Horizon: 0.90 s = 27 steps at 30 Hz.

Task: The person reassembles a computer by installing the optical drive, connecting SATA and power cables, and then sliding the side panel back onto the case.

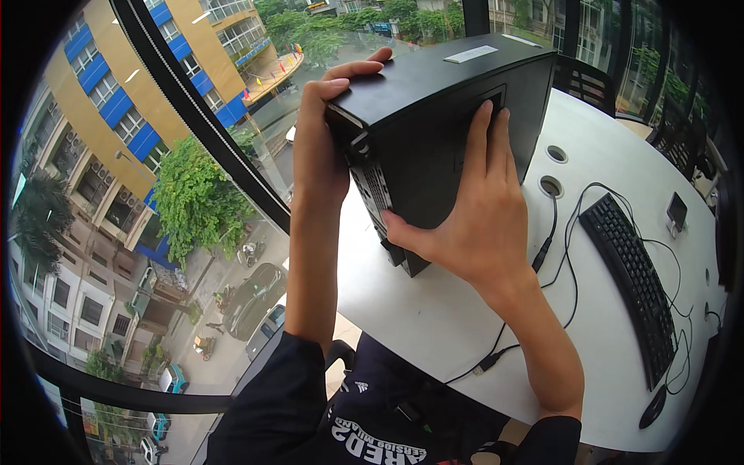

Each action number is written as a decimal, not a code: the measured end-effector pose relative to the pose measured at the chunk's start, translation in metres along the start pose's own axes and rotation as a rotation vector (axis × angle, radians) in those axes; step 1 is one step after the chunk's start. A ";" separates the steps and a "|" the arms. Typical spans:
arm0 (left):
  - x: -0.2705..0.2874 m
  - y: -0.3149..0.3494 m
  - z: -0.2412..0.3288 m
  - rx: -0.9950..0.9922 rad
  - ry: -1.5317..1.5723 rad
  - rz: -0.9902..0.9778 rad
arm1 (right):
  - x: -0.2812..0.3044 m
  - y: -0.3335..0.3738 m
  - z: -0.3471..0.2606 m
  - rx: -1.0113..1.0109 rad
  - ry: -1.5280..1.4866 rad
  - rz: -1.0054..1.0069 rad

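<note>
A black desktop computer case point(422, 163) stands upright at the left part of the white desk point(403, 310), with its rear ports turned toward me and to the left. My left hand point(316, 136) is wrapped over its top left corner, fingers resting on the top face, the palm on the far side. Against the broad side panel lies my right hand point(488, 209), its fingers reaching a small recessed rectangle and its thumb hooked at the rear edge. Both hands grip the case. Pale labels point(470, 54) sit on its top.
Right of the case are cable holes point(551, 186), a loose black power cable point(542, 252), a keyboard point(629, 279), a mouse point(653, 408) and a small dark device on a stand point(676, 215). A USB plug point(487, 362) lies near the front edge. Tall windows border the left; mesh chairs point(585, 84) stand beyond.
</note>
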<state>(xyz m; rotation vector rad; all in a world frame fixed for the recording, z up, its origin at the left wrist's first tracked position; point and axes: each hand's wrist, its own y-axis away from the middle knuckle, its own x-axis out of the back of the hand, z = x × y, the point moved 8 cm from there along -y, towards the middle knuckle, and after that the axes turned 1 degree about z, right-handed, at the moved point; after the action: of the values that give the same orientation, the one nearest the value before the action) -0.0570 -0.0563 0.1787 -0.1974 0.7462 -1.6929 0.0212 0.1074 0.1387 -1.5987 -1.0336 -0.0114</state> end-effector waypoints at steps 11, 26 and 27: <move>-0.006 0.009 0.002 -0.094 -0.035 0.179 | 0.000 -0.015 0.032 0.161 -0.159 0.009; -0.047 0.028 -0.009 -0.249 -0.236 0.248 | 0.023 -0.030 0.084 0.238 -0.406 -0.111; -0.050 0.029 -0.009 -0.286 -0.235 0.254 | 0.026 -0.033 0.080 0.095 -0.537 -0.242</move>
<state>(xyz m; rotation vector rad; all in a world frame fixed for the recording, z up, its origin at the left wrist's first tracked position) -0.0246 -0.0087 0.1679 -0.4730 0.7976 -1.2925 -0.0235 0.1849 0.1523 -1.4102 -1.6138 0.3132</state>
